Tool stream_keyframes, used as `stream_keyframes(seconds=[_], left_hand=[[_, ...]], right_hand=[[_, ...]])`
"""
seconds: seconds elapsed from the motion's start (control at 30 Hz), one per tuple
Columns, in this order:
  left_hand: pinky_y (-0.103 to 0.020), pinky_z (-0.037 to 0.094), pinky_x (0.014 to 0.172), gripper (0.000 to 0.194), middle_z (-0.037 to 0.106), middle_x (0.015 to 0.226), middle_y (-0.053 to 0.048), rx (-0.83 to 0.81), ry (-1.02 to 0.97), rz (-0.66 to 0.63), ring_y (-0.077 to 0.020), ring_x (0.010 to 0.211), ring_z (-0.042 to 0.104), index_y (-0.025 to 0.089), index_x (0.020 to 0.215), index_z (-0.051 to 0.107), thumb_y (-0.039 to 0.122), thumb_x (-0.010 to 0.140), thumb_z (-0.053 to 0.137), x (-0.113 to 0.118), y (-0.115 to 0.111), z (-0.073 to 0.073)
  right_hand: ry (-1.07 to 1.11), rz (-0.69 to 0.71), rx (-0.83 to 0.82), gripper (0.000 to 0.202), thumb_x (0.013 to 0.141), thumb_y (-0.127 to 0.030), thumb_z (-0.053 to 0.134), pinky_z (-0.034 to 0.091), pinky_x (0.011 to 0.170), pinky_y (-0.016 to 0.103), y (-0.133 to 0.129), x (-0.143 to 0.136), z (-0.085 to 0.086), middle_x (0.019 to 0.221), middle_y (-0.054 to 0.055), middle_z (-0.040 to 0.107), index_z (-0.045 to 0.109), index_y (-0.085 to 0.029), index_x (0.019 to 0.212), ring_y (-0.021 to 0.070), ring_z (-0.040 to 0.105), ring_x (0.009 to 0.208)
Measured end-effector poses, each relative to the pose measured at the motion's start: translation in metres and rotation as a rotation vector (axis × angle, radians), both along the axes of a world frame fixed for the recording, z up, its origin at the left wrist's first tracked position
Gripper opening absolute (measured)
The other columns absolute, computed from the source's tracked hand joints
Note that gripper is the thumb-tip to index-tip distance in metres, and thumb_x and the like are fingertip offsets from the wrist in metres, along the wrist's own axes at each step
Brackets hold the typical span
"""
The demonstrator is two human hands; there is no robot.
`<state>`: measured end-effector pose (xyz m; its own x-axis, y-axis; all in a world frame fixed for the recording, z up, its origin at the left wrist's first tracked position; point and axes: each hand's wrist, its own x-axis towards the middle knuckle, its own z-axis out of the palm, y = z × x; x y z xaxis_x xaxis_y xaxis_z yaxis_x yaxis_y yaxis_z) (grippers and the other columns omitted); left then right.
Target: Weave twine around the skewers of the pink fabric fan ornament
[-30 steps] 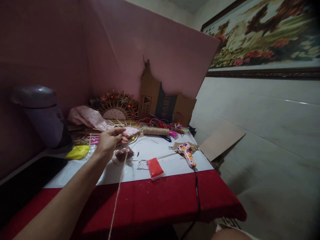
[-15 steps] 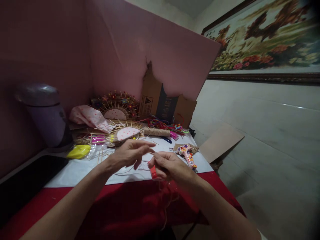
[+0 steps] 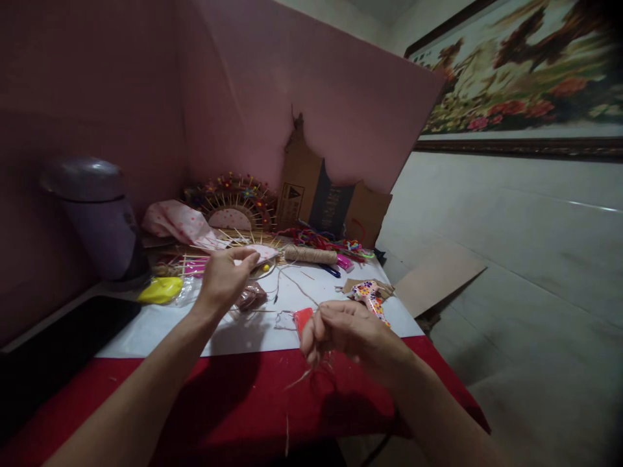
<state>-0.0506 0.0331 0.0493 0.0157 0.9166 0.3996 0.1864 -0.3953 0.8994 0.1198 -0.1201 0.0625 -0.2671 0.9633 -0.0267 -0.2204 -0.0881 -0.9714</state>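
Note:
My left hand (image 3: 226, 275) is raised over the white sheet, its thumb and fingers pinched at the edge of the dotted half-round piece (image 3: 263, 251) ringed with sticks; what the pinch holds is too small to tell. Twine (image 3: 298, 287) runs from near the spool (image 3: 310, 255) down to my right hand (image 3: 341, 327), whose fingers are closed on it. Loose twine ends hang below that hand over the red cloth. Just left of my right hand lies a red packet (image 3: 302, 319). A brown packet (image 3: 252, 296) sits beside my left hand.
A purple bin (image 3: 100, 224) and a black flat object (image 3: 73, 331) are at the left, near a yellow packet (image 3: 160, 290). Torn cardboard (image 3: 335, 201) stands at the back, with coloured cords before it. A flower-patterned glue gun (image 3: 368, 295) lies at the right.
My left hand has moved left and up, away from my right hand, and a length of twine now shows between them. The red packet and brown packet are more exposed. The view has shifted slightly.

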Motion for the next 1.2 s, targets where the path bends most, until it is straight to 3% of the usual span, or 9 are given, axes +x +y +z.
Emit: stream_keyframes(seconds=[0.13,0.2,0.27,0.4,0.57,0.63,0.83,0.97,1.2], left_hand=[[-0.023,0.038,0.042,0.046,0.067,0.070,-0.004,-0.023,-0.076,-0.450,-0.0139,0.054,0.057,0.018,0.115,0.061,0.039,0.074,0.060,0.008,-0.028,0.007],[-0.021,0.033,0.035,0.044,0.062,0.059,-0.002,-0.221,-0.008,-0.852,-0.0121,0.044,0.052,0.017,0.108,0.064,0.044,0.074,0.058,0.011,-0.038,0.008],[-0.020,0.030,0.034,0.031,0.057,0.051,0.000,-0.318,0.087,-1.005,-0.0087,0.037,0.045,0.015,0.084,0.069,0.042,0.071,0.062,0.013,-0.040,0.006],[-0.020,0.022,0.034,0.025,0.045,0.039,0.004,-0.303,0.099,-0.581,-0.0061,0.031,0.033,0.015,0.060,0.060,0.035,0.074,0.057,0.008,-0.020,0.001],[-0.025,0.032,0.046,0.012,0.060,0.061,-0.005,0.042,0.330,0.017,-0.0142,0.054,0.051,0.017,0.063,0.066,0.027,0.068,0.064,-0.002,-0.003,0.000],[-0.025,0.036,0.048,0.016,0.064,0.073,-0.005,0.107,0.196,-0.057,-0.0132,0.056,0.052,0.017,0.081,0.069,0.027,0.070,0.062,0.000,-0.010,0.002],[-0.019,0.030,0.034,0.039,0.053,0.049,0.003,-0.340,0.047,-1.086,-0.0084,0.037,0.045,0.014,0.102,0.063,0.042,0.074,0.061,0.010,-0.038,0.005],[-0.016,0.019,0.029,0.026,0.048,0.040,0.005,-0.384,0.005,-0.923,-0.0034,0.028,0.034,0.013,0.067,0.061,0.038,0.071,0.066,0.008,-0.029,0.001],[-0.018,0.021,0.030,0.023,0.042,0.032,0.007,-0.382,-0.043,-0.427,-0.0060,0.024,0.034,0.017,0.055,0.049,0.026,0.074,0.060,0.009,-0.011,-0.002]], right_hand=[[-0.090,-0.071,-0.039,0.036,0.083,-0.045,0.052,0.046,0.054,0.024,0.008,-0.002,-0.010,0.075,0.009,0.068,0.062,-0.012,0.071,0.0131,0.062,0.060],[-0.111,-0.112,-0.043,0.037,0.083,-0.047,0.052,0.045,0.051,0.022,0.010,-0.002,-0.012,0.071,0.007,0.067,0.062,-0.013,0.072,0.0117,0.060,0.056],[-0.111,-0.134,-0.030,0.037,0.083,-0.047,0.052,0.043,0.048,0.021,0.009,0.000,-0.008,0.064,0.005,0.065,0.060,-0.013,0.069,0.0099,0.056,0.049],[-0.015,-0.174,0.150,0.034,0.084,-0.041,0.054,0.039,0.046,0.021,-0.006,0.006,0.013,0.056,0.001,0.058,0.056,-0.015,0.062,0.0084,0.050,0.046],[0.071,-0.184,0.198,0.031,0.084,-0.039,0.055,0.034,0.039,0.019,-0.016,0.007,0.024,0.052,0.000,0.057,0.054,-0.016,0.062,0.0079,0.048,0.040],[0.009,-0.143,0.091,0.033,0.084,-0.042,0.053,0.028,0.033,0.017,-0.011,0.003,0.016,0.050,0.000,0.058,0.054,-0.016,0.064,0.0064,0.045,0.034],[-0.085,-0.137,-0.040,0.035,0.084,-0.045,0.052,0.015,0.029,0.015,0.007,-0.008,-0.005,0.040,-0.005,0.049,0.056,-0.014,0.069,0.0020,0.026,0.028],[-0.056,-0.199,-0.028,0.034,0.081,-0.046,0.056,0.013,0.032,0.016,0.005,0.000,0.000,0.037,-0.009,0.037,0.054,-0.015,0.067,0.0023,0.019,0.032],[-0.201,-0.623,0.160,0.038,0.083,-0.051,0.052,0.021,0.033,0.016,-0.006,0.024,0.002,0.043,-0.005,0.046,0.051,-0.017,0.066,0.0039,0.032,0.033]])
